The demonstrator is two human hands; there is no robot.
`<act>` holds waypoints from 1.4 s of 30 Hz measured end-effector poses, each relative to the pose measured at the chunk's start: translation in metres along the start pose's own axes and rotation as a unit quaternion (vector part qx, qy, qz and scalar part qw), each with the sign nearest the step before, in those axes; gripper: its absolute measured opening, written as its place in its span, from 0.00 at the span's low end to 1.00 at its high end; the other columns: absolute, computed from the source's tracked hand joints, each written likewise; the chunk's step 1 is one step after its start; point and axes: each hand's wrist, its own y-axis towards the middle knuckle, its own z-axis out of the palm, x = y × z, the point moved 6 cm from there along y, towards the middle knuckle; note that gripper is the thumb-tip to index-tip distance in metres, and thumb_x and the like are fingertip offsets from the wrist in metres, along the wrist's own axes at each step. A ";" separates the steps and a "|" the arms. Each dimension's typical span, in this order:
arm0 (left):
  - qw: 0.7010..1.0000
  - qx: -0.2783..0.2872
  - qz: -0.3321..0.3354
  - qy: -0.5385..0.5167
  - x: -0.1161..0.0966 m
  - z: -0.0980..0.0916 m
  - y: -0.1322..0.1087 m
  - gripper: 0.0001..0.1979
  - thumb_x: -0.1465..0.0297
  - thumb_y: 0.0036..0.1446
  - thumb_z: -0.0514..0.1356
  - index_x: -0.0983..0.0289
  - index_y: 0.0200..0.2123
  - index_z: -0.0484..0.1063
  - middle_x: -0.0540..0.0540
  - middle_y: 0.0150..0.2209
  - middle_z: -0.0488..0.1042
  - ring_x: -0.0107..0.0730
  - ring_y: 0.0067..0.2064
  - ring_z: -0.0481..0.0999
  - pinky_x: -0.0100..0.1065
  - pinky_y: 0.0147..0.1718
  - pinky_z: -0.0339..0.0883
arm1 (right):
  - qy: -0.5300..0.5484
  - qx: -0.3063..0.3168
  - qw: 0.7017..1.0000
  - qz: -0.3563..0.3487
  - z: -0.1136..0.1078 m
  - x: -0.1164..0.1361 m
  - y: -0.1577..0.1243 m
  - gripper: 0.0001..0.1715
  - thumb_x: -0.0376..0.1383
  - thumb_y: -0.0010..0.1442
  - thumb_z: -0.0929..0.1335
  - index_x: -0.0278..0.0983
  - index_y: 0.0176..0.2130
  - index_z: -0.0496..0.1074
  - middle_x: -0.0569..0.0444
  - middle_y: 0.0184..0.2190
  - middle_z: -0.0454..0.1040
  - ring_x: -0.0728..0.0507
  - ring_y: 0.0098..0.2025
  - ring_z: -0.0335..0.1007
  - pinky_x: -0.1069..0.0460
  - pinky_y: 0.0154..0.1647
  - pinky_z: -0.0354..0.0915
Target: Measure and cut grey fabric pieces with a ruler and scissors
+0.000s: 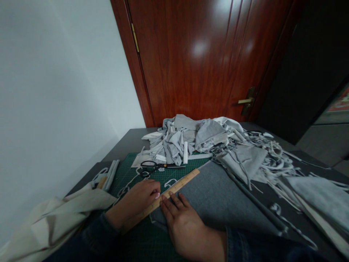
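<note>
A wooden ruler [188, 178] lies diagonally along the left edge of a grey cloth [218, 196]. My right hand [188, 225] rests flat, its fingertips on the ruler and its palm low over the cloth. My left hand [141, 200] is closed at the ruler's far side, with a small pale pink bit showing at its fingertips; what it is I cannot make out. Under these spreads a green cutting mat [160, 240]. Black-handled scissors [148, 165] lie beyond my left hand, near a curled white strip [170, 182].
A heap of grey and white cloth scraps [188, 134] covers the table's back, with tangled strips [275, 153] to the right. Cream fabric [54, 222] and pale rolls [112, 174] lie at left. A wooden door [196, 72] and white wall [81, 72] stand behind.
</note>
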 end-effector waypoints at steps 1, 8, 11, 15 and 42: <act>1.000 -0.002 0.000 0.000 0.000 0.001 -0.001 0.07 0.72 0.62 0.54 0.61 0.32 0.71 0.54 0.35 0.75 0.38 0.39 0.75 0.34 0.39 0.61 | 0.000 0.002 1.000 0.002 -0.001 0.000 0.000 0.38 0.39 0.72 0.60 0.20 0.73 0.54 0.32 0.73 0.53 0.23 0.75 0.45 0.27 0.74 0.48; 1.000 0.009 -0.013 0.000 0.016 0.010 -0.012 0.08 0.70 0.64 0.54 0.61 0.35 0.73 0.55 0.38 0.76 0.40 0.41 0.76 0.35 0.41 0.61 | -0.001 0.016 1.000 0.012 -0.005 0.003 -0.002 0.37 0.38 0.73 0.59 0.21 0.73 0.54 0.34 0.73 0.53 0.23 0.75 0.45 0.28 0.74 0.49; 0.999 0.019 -0.025 -0.010 0.021 0.009 -0.021 0.09 0.68 0.65 0.54 0.61 0.35 0.73 0.55 0.37 0.76 0.39 0.40 0.76 0.35 0.40 0.61 | -0.009 0.013 1.000 0.014 -0.003 0.002 -0.001 0.37 0.38 0.72 0.60 0.22 0.73 0.54 0.34 0.73 0.53 0.23 0.75 0.46 0.28 0.74 0.50; 0.999 0.033 -0.041 0.001 0.021 0.005 -0.030 0.09 0.69 0.64 0.53 0.61 0.33 0.72 0.56 0.37 0.76 0.40 0.40 0.76 0.36 0.39 0.61 | -0.013 0.000 1.000 0.011 0.000 0.001 -0.001 0.37 0.38 0.72 0.60 0.22 0.73 0.55 0.33 0.73 0.54 0.23 0.75 0.47 0.27 0.73 0.50; 0.997 -0.003 -0.051 -0.050 0.039 0.010 -0.024 0.09 0.67 0.60 0.56 0.60 0.34 0.77 0.53 0.37 0.81 0.37 0.39 0.78 0.33 0.38 0.63 | 0.012 0.011 1.000 0.006 0.000 0.001 -0.001 0.37 0.39 0.72 0.59 0.21 0.73 0.54 0.34 0.74 0.52 0.23 0.76 0.43 0.28 0.74 0.47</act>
